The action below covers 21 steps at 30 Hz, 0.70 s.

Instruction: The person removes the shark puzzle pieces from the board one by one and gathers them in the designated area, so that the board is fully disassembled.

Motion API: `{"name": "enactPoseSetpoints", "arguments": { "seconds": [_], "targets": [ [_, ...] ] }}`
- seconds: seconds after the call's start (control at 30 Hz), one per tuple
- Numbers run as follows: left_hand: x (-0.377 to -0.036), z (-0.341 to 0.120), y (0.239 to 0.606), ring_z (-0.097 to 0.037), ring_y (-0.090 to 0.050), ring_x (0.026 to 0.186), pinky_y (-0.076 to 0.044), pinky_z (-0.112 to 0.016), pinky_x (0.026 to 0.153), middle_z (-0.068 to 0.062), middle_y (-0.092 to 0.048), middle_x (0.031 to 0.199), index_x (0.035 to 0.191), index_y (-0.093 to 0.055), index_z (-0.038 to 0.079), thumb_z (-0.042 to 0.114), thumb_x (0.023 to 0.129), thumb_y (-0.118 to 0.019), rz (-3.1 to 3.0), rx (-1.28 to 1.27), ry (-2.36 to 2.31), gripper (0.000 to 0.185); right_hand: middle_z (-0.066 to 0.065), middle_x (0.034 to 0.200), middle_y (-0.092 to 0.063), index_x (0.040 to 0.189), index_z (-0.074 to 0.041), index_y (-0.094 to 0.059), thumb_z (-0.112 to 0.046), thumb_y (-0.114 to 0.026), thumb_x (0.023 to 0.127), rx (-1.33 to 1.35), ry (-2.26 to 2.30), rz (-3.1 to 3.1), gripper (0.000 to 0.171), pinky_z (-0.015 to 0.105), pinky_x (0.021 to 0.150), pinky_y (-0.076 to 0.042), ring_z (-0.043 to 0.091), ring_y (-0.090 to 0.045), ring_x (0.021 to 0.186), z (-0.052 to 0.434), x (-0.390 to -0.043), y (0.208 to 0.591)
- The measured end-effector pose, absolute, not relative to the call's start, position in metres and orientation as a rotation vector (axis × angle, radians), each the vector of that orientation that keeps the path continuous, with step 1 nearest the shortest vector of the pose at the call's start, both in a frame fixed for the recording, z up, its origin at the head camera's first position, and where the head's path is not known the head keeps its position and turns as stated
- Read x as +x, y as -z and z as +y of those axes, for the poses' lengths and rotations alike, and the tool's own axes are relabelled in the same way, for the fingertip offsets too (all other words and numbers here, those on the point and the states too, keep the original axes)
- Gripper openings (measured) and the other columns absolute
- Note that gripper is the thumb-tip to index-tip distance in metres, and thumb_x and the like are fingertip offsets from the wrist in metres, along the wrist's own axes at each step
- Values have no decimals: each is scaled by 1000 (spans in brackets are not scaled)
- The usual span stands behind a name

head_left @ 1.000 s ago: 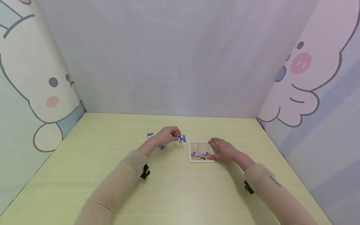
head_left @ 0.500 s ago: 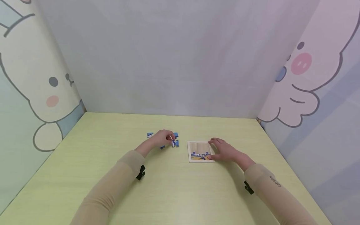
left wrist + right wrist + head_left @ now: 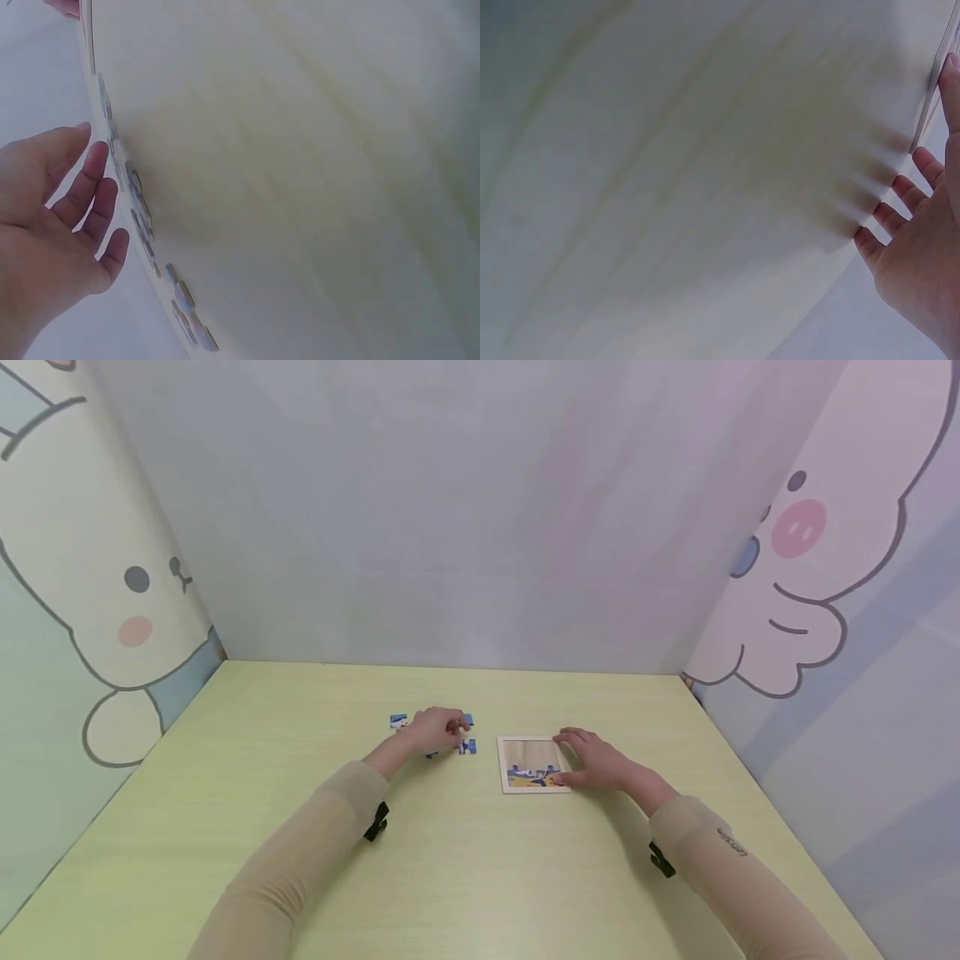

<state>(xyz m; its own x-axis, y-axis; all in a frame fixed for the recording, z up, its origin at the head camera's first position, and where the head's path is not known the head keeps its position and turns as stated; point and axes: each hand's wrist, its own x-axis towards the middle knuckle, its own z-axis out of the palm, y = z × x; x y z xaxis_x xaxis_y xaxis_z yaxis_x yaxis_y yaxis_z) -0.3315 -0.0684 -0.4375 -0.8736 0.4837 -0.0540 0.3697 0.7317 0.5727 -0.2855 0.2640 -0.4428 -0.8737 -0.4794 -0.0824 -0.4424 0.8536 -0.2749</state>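
Left hand (image 3: 437, 731) loosely bent with fingers parted, palm visible only from its wrist view, beside blue-and-white puzzle pieces (image 3: 471, 747), some hidden behind it, contact hard to tell, part-filled frame (image 3: 536, 790) farther right, right hand (image 3: 596, 760) spread, thumb over its near right corner

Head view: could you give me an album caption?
Left hand over loose puzzle pieces, right hand touching a partly filled puzzle frame.
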Motion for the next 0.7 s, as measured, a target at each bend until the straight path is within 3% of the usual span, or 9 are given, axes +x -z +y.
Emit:
{"name": "enactPoseSetpoints", "arguments": {
  "seconds": [0.17,0.5,0.7],
  "targets": [
    [-326,-61,428,-14,-55,84,-28,-53,98,8,-63,88,113,-64,15,16,88,-65,2738,760,-848,25,19,147,-34,139,-7,-41,-53,-67,81,-722,377,2881,79,57,106,-27,43,-31,134,263,-285,443],
    [-311,-42,421,-23,-52,102,-29,-55,96,-4,-66,103,113,-65,12,18,87,-68,2726,904,-849,27,19,148,-33,140,-7,-40,-53,-66,81,-714,384,2872,79,56,107,-27,42,-30,135,264,-287,445],
    [-302,-32,424,-23,-54,99,-38,-44,89,-4,-65,103,112,-65,12,18,86,-70,2719,984,-865,28,19,148,-33,140,-7,-40,-54,-66,81,-725,373,2878,80,57,106,-28,43,-30,134,264,-286,444]
  ]
}}
